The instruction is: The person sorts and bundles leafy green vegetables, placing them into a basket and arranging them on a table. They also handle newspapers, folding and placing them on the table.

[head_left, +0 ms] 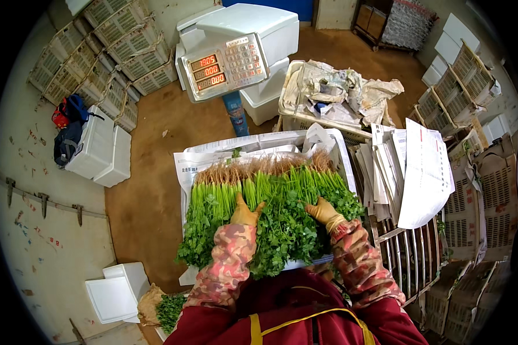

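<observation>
Bunches of leafy green herbs (pixel 285 233), with pale stems and brown roots, lie side by side in a white box (pixel 345 164) lined with printed paper (pixel 185 167). The roots point away from me and the leaves toward me. My left hand (pixel 245 215), in a tan glove, rests on the stems left of the middle, thumb spread to the right. On the right part of the greens lies my right hand (pixel 326 215), also gloved, its thumb apart and pointing left. Both hands look open, though the leaves partly hide the fingers.
Beyond the box stands a digital scale display (pixel 223 68) on a blue post, before white foam boxes (pixel 244 29). A paper stack (pixel 423 178) lies at right on a slatted rack (pixel 408 259). A crate of crumpled paper (pixel 290 86) stands behind; crates (pixel 129 43) line the left wall.
</observation>
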A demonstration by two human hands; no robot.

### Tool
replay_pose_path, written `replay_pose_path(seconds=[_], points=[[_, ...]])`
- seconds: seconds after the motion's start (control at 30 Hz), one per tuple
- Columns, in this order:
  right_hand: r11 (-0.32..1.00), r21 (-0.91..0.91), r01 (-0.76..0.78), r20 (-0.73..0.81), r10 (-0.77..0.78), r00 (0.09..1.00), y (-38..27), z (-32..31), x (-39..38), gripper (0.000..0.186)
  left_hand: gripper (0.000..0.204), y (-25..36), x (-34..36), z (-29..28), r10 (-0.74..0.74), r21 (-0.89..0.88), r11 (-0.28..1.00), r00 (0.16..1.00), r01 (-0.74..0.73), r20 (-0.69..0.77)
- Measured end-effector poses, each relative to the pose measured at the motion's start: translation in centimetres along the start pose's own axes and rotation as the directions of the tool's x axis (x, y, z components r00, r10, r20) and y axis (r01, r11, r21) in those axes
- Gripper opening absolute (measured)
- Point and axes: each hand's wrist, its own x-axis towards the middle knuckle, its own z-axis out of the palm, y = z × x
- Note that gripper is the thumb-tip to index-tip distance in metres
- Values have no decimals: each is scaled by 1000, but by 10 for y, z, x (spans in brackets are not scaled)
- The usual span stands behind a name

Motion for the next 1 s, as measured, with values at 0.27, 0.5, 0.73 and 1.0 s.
replay_pose_path(seconds=[0.27, 0.5, 0.73, 1.0], points=[[965, -217, 149, -345, -218, 913, -70, -71, -90, 61, 72, 10, -63, -73, 472, 14, 881, 881, -472, -25], [929, -137, 343, 89, -334, 939, -61, -48, -57, 51, 64, 99, -21, -23, 852, 272, 404, 467, -873, 236], [961, -167, 221, 27, -220, 975, -4, 30, -33, 42, 72, 40, -3, 62, 826, 404, 298, 445, -865, 345], [854, -346, 389, -36, -427, 904, -66, -43, -39, 38, 71, 31, -4, 56, 853, 422, 333, 460, -843, 247]])
